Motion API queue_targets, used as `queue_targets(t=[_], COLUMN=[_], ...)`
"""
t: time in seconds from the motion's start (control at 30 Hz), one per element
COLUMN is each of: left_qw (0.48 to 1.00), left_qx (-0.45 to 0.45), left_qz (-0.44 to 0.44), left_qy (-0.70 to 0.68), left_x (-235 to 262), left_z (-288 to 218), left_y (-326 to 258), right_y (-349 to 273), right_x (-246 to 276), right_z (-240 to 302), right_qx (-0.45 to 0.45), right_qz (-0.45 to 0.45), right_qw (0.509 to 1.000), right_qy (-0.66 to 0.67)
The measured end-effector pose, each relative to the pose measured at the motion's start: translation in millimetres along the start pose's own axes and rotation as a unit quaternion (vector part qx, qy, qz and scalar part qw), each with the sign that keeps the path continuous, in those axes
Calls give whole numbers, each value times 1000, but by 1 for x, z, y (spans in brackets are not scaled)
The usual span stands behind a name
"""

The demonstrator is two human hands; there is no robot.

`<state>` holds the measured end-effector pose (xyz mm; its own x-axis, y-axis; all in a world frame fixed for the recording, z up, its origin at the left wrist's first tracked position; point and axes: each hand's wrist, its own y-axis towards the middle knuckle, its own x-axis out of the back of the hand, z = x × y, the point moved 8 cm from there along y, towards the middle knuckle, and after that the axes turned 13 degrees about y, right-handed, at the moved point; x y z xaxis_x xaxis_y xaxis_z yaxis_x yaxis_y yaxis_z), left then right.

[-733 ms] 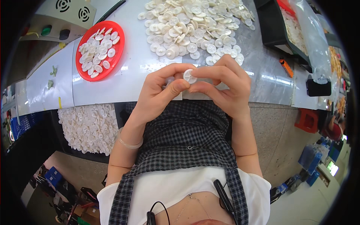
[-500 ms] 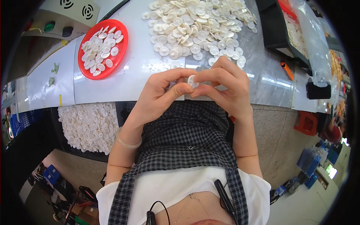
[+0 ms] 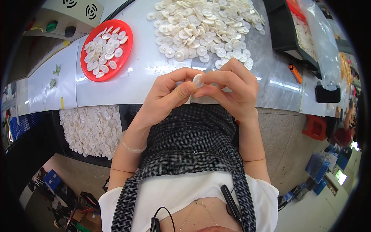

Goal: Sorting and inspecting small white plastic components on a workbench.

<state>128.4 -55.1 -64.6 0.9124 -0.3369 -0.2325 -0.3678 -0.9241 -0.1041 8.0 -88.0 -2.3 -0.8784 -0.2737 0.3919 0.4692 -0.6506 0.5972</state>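
A small white plastic gear (image 3: 198, 81) with a toothed rim is pinched between both hands, just above the table's near edge. My left hand (image 3: 169, 91) grips it from the left with thumb and forefinger. From the other side, the fingertips of my right hand (image 3: 236, 89) close on it too, partly covering it. Beyond the hands, a large heap of white gears (image 3: 201, 29) is spread over the table. To the left, a round red tray (image 3: 128, 58) holds several similar white gears.
Below the table's edge at left is a black bin full of white parts (image 3: 91, 131). A grey machine (image 3: 58, 19) with a green button stands at the far left. At right are a black crate (image 3: 284, 34), an orange-handled cutter (image 3: 295, 73) and a dark phone-like object (image 3: 327, 94).
The gear has been turned between my fingers, and its toothed edge now shows more plainly. Both hands have shifted only slightly.
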Motion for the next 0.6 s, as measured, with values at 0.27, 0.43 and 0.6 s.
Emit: queue_targets(t=[0.27, 0.43, 0.6], left_qw=[999, 999, 999], left_qx=[31, 41, 46], left_qz=[6, 3, 8], left_qy=[18, 12, 4], left_x=[-2, -1, -2], left_z=[6, 12, 12], left_y=[2, 1, 2], right_y=[5, 2, -4], right_x=[-2, -9, -10], right_z=[2, -10, -13], right_qx=[-10, -91, -87], right_qz=[23, 34, 30], right_qw=[1000, 995, 995], right_qy=[-4, 36, 43])
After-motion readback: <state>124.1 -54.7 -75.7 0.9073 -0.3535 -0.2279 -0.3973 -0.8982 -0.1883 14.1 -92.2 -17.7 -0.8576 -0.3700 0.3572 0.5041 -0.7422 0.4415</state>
